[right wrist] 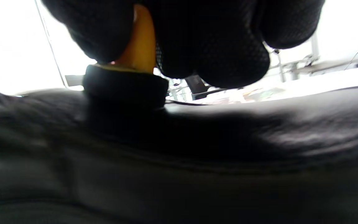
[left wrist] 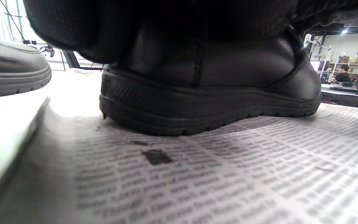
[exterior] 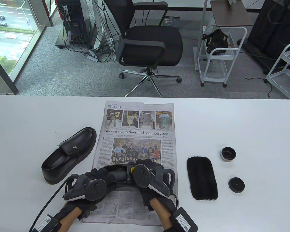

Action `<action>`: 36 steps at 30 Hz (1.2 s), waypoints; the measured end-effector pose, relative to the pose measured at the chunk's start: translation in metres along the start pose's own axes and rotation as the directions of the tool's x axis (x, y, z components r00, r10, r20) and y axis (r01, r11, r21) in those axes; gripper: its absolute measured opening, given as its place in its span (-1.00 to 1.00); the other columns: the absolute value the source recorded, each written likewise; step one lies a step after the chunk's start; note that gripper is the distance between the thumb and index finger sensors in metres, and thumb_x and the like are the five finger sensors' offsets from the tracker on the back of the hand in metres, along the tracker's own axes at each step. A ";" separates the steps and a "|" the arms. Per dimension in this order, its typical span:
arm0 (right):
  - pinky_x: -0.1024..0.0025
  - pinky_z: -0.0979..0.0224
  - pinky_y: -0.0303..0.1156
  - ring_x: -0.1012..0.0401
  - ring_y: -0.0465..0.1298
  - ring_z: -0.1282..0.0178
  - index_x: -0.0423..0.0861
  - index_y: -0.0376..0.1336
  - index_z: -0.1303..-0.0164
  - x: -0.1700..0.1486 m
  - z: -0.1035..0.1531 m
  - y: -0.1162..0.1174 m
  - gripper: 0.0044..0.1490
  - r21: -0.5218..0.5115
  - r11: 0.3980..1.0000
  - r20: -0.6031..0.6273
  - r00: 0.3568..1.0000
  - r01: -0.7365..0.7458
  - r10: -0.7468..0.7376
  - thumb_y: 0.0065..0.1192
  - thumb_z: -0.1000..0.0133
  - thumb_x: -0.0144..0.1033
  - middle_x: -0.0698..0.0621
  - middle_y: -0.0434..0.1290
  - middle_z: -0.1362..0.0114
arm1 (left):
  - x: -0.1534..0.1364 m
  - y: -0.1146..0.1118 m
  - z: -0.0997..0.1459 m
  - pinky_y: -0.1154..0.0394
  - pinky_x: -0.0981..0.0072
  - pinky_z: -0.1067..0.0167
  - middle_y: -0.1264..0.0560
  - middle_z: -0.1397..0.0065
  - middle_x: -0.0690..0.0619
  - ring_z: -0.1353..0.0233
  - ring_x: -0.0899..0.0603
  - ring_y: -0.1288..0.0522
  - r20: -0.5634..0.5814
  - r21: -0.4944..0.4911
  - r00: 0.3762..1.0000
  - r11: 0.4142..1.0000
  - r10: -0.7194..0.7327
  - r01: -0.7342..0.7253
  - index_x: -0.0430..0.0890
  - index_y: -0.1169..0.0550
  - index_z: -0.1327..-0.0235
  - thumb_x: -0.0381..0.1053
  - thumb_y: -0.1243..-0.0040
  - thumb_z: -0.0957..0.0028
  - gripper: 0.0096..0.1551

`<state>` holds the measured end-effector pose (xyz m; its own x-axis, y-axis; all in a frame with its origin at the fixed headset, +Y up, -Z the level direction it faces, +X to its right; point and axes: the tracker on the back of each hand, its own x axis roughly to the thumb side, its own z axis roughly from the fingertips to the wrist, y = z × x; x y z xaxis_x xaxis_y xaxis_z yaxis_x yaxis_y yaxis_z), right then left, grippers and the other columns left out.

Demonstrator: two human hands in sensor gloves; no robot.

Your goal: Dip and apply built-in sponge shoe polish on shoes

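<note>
A black leather shoe (exterior: 118, 172) lies on the newspaper (exterior: 137, 120), mostly hidden under both hands. My left hand (exterior: 93, 180) holds it at the heel end; the left wrist view shows the shoe's heel and sole (left wrist: 197, 102) on the paper. My right hand (exterior: 147, 174) grips a yellow-handled sponge applicator (right wrist: 126, 84) and presses its black sponge onto the shoe's leather (right wrist: 228, 149). A second black shoe (exterior: 70, 154) stands on the table left of the paper. The open polish tin (exterior: 228, 154) and its lid (exterior: 236, 184) lie at the right.
A black polishing cloth (exterior: 202, 178) lies right of the newspaper, between it and the tin. A dark polish smudge (left wrist: 157, 156) marks the paper near the heel. The table's far edge runs behind, with an office chair (exterior: 147, 46) beyond it.
</note>
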<state>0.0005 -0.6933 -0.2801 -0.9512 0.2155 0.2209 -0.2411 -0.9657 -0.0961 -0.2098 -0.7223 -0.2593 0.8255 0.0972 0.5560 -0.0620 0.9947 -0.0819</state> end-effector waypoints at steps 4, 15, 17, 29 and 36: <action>-0.21 -0.28 0.42 -0.01 0.62 0.09 -0.13 0.37 -0.19 -0.011 -0.007 0.005 -0.40 0.013 0.999 -0.067 0.996 -0.050 0.051 0.30 0.03 -0.15 -0.14 0.58 -0.08 | 0.000 0.000 0.000 -0.39 -0.35 -0.24 -0.31 -0.40 -0.14 -0.23 -0.40 -0.45 0.001 0.000 1.000 1.000 0.000 0.000 -0.04 -0.44 -0.31 0.21 0.00 -0.26 -0.50; -0.15 -0.26 0.47 0.04 0.63 0.17 -0.15 0.42 -0.11 -0.038 -0.003 -0.013 -0.44 0.179 0.971 -0.170 0.967 -0.161 0.192 0.37 0.03 -0.14 -0.14 0.61 0.01 | 0.000 0.000 0.000 -0.39 -0.36 -0.24 -0.31 -0.40 -0.14 -0.23 -0.40 -0.45 -0.001 -0.001 1.000 1.000 0.000 0.000 -0.04 -0.45 -0.31 0.21 0.00 -0.26 -0.50; -0.14 -0.25 0.48 0.06 0.63 0.19 -0.15 0.41 -0.11 -0.041 -0.001 -0.016 -0.44 0.235 0.964 -0.191 0.966 -0.127 0.174 0.33 0.00 -0.11 -0.13 0.60 0.02 | 0.000 0.000 0.000 -0.39 -0.35 -0.24 -0.31 -0.40 -0.14 -0.23 -0.40 -0.45 -0.001 -0.001 1.000 1.000 0.000 0.000 -0.04 -0.44 -0.31 0.21 0.00 -0.26 -0.50; -0.12 -0.20 0.50 0.07 0.63 0.26 -0.17 0.40 -0.09 -0.001 0.007 -0.010 -0.44 0.180 0.981 0.023 0.997 0.070 -0.075 0.29 0.00 -0.09 -0.13 0.61 0.09 | 0.000 0.000 0.000 -0.39 -0.35 -0.24 -0.31 -0.40 -0.14 -0.23 -0.40 -0.45 -0.001 0.000 1.000 1.000 0.000 0.000 -0.04 -0.44 -0.31 0.21 0.00 -0.26 -0.50; -0.18 -0.24 0.46 0.01 0.63 0.18 -0.15 0.39 -0.14 0.008 0.005 -0.001 -0.40 -0.077 0.997 0.162 0.986 -0.019 0.031 0.25 0.03 -0.11 -0.15 0.60 0.00 | 0.000 0.000 0.000 -0.39 -0.36 -0.24 -0.31 -0.40 -0.13 -0.23 -0.40 -0.45 -0.002 -0.001 1.000 1.000 0.001 -0.001 -0.04 -0.44 -0.31 0.21 0.00 -0.26 -0.50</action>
<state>-0.0058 -0.6913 -0.2730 -0.9147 0.1589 0.3716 -0.2371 -0.9556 -0.1749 -0.2098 -0.7221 -0.2591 0.8269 0.0979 0.5538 -0.0623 0.9946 -0.0827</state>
